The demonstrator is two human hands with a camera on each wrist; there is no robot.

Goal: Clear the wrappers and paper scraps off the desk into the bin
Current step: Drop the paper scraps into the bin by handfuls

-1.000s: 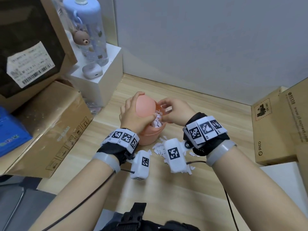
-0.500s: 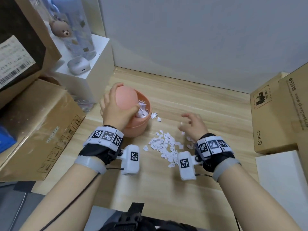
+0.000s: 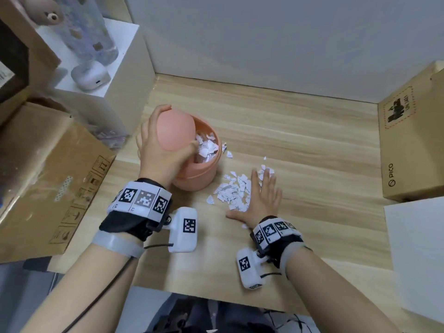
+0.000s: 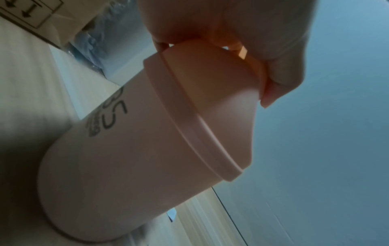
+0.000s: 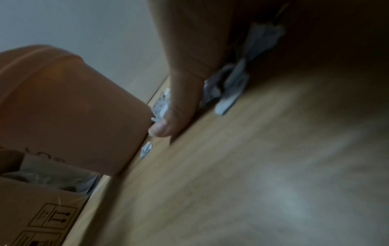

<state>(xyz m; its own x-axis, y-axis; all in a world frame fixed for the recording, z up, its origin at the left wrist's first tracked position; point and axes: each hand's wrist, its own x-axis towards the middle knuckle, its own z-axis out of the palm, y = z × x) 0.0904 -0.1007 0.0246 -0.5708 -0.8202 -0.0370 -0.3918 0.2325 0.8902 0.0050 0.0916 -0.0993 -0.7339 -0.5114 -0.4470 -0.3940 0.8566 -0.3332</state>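
Right hand [image 3: 260,200] lies flat, fingers spread, on paper scraps [image 3: 231,192] beside the bin [image 3: 199,174] whose lid [image 3: 175,131] the left hand [image 3: 159,152] grips.

Paper scraps [image 3: 234,192] lie on the desk [image 3: 300,150] right of the bin [image 3: 199,174].

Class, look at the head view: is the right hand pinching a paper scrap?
No: the right hand lies flat on the desk, fingers straight, against the pile of scraps.
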